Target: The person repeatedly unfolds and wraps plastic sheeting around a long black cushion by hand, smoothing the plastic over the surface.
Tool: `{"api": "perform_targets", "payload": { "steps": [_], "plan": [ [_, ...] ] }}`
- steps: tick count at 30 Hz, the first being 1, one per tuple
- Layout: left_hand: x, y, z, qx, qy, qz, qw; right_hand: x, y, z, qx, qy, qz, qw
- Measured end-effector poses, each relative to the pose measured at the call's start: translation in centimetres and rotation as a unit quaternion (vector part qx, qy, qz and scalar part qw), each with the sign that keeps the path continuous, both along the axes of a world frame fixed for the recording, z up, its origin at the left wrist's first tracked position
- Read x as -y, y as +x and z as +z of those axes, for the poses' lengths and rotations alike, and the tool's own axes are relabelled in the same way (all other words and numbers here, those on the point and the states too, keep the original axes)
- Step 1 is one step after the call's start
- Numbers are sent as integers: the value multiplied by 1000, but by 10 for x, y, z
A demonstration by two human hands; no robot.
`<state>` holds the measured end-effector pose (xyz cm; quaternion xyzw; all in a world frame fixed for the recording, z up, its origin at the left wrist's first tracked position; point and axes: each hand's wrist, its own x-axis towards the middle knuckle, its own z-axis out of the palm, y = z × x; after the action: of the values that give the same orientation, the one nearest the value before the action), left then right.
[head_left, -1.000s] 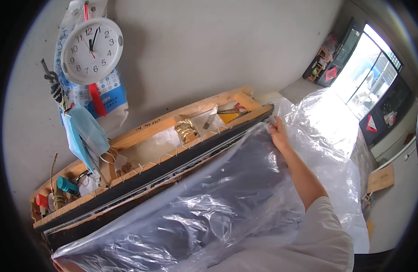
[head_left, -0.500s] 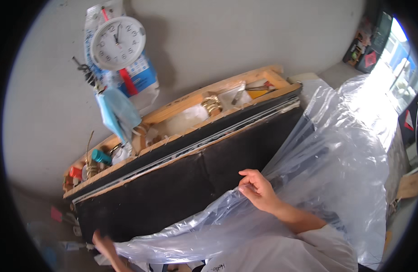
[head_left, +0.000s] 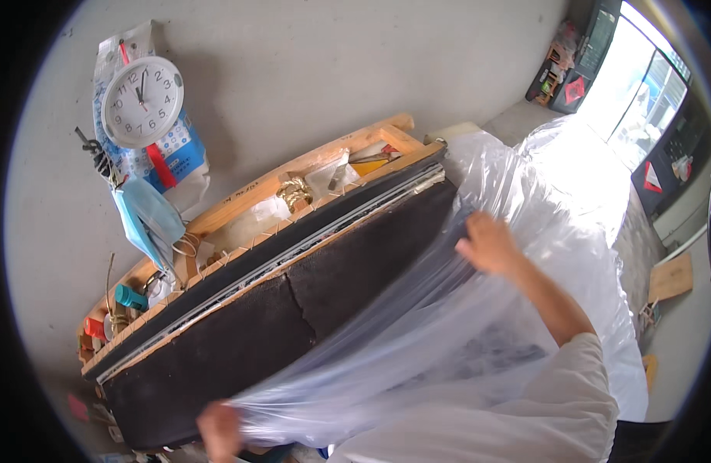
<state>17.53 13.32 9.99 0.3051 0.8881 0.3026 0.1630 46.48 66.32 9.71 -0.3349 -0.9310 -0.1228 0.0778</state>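
Observation:
A large clear plastic sheet (head_left: 355,370) stretches between my hands over the near side of a black-topped bench (head_left: 240,339). My left hand (head_left: 219,430), blurred, is closed on the sheet's left corner, where the folds run together. Farther up on the right, my right hand (head_left: 490,245) pinches the sheet's edge near the bench's right end. Pulled taut between them, the edge runs slantwise over the black top. A jagged crack crosses the bare part of that top. More of the sheet lies crumpled and shiny beyond my right hand.
Behind the bench top runs a wooden tray (head_left: 247,185) holding a teal tube (head_left: 130,298), a red-orange item (head_left: 95,329) and gold-coloured cord (head_left: 295,191). A round clock (head_left: 143,102) and blue face masks (head_left: 148,220) hang on the wall. A bright glass door (head_left: 641,85) stands far right.
My right hand has moved up and right, drawing the sheet's edge farther over the black top. My left hand has shifted right and slightly down. The view has turned rightward.

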Motion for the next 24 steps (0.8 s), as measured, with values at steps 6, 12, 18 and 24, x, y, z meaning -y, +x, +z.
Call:
{"api": "perform_targets", "payload": {
  "steps": [6, 12, 18, 24],
  "plan": [
    [123, -115, -26, -337, -108, 373, 857, 113, -65, 19, -74, -120, 277, 950],
    [81, -100, -25, -334, 31, 381, 862, 12, -59, 12, -214, -63, -97, 970],
    [93, -105, -36, -324, 99, 352, 872, 228, -154, 20, -115, -236, 470, 843],
    [102, -109, -32, -303, 51, 330, 893, 175, -99, 92, 134, -628, 296, 707]
  ]
}}
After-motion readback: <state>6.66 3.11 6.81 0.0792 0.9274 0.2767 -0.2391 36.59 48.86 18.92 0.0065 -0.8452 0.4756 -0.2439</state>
